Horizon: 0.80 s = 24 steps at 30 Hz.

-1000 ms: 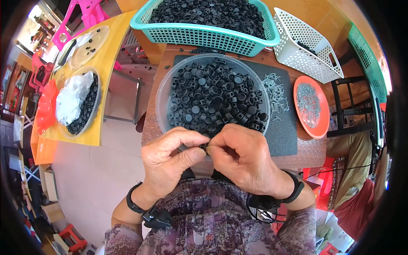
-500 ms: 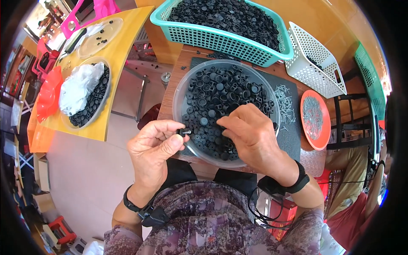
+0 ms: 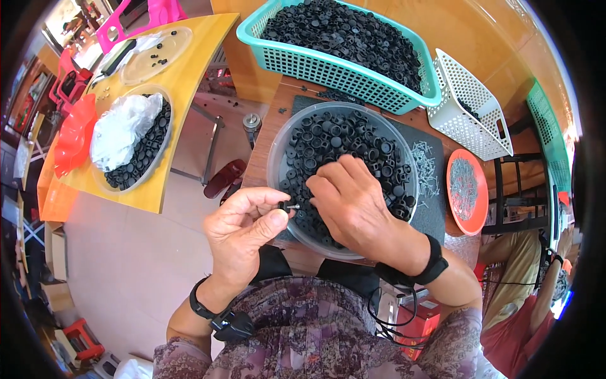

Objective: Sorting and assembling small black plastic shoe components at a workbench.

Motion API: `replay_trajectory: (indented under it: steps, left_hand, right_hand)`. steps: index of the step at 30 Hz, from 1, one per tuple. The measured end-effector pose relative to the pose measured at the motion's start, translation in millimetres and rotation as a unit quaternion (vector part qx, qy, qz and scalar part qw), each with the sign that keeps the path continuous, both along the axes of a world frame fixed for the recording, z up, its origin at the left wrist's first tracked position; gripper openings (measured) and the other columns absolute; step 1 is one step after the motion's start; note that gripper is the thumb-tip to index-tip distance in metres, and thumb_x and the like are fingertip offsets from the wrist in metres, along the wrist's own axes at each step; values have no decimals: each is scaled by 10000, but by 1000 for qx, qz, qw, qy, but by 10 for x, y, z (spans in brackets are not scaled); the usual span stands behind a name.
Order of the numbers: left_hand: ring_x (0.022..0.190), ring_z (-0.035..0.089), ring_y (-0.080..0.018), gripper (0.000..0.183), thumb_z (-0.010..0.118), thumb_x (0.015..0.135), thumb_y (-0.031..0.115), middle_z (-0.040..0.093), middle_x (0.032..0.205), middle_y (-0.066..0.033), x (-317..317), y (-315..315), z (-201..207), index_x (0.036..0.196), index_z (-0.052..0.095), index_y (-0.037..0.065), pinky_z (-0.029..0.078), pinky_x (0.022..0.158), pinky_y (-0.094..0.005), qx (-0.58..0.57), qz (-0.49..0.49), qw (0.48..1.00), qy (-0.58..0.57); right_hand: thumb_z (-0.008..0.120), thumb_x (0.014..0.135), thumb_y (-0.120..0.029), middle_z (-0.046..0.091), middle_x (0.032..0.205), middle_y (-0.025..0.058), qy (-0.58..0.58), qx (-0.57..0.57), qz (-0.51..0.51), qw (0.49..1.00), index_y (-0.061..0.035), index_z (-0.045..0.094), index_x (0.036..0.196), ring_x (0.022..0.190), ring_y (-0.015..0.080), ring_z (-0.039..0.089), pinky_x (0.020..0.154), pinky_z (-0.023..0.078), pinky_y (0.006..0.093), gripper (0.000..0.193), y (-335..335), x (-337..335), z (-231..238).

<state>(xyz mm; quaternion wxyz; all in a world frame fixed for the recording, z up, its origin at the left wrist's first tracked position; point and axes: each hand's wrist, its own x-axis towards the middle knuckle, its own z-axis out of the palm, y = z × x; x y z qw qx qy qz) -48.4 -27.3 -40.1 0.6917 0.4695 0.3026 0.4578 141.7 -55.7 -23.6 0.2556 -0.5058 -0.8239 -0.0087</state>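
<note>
Between thumb and fingertips, my left hand point(image 3: 238, 224) pinches a small black plastic part with a metal screw point(image 3: 291, 206) sticking out of it to the right. It is held at the left rim of a round clear plastic bowl point(image 3: 275, 151). Heaped inside the bowl are black plastic caps and rings point(image 3: 341, 131). Over the middle of these, my right hand point(image 3: 349, 202) is closed with its fingers bent inward; its fingertips point toward the screw. Whatever they grip, if anything, is hidden behind the hand.
Loose screws point(image 3: 426, 167) lie on a dark mat right of the bowl, beside an orange dish of screws point(image 3: 452, 189). Behind stand a turquoise basket point(image 3: 303, 62) of black parts and a white basket point(image 3: 464, 129). A yellow table point(image 3: 189, 95) is on the left; a person point(image 3: 514, 271) sits at right.
My right hand has moved left across the bowl, closer to my left hand. My left hand still holds the black part with its screw. The whole view has shifted slightly.
</note>
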Motion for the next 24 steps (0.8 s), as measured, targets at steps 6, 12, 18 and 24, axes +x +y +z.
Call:
replay_trajectory:
  steps: [6,12,18,24]
  left_hand:
    - [794,631,-154,251,708,800,74,657,922,-117,140,-47,24,994,598,-41,515,725,-254,44,-30,998,19]
    - [821,607,-136,229,691,823,80,654,935,-104,223,-87,48,1001,596,-29,492,769,-258,5,-64,998,-2]
    - [812,627,-168,232,691,820,81,650,921,-119,294,-116,-6,990,584,-35,500,777,-284,-38,-73,994,-66]
    - [831,643,-175,221,688,815,40,648,935,-112,325,-120,18,1000,595,-40,518,783,-291,-54,-90,990,-97]
  right_hand:
    - [643,663,68,563,800,135,163,-29,-26,986,11,556,911,702,306,551,596,458,374,269,-203,-105,109]
    - [674,677,56,582,796,133,304,-63,-90,946,1,579,940,721,308,574,606,476,378,285,-378,-58,86]
    - [698,670,54,629,872,136,301,4,-83,950,7,597,929,768,293,603,637,502,354,282,-441,-59,49]
    - [677,727,96,620,951,132,333,0,-71,940,0,623,1028,794,203,617,642,505,282,321,-503,-19,37]
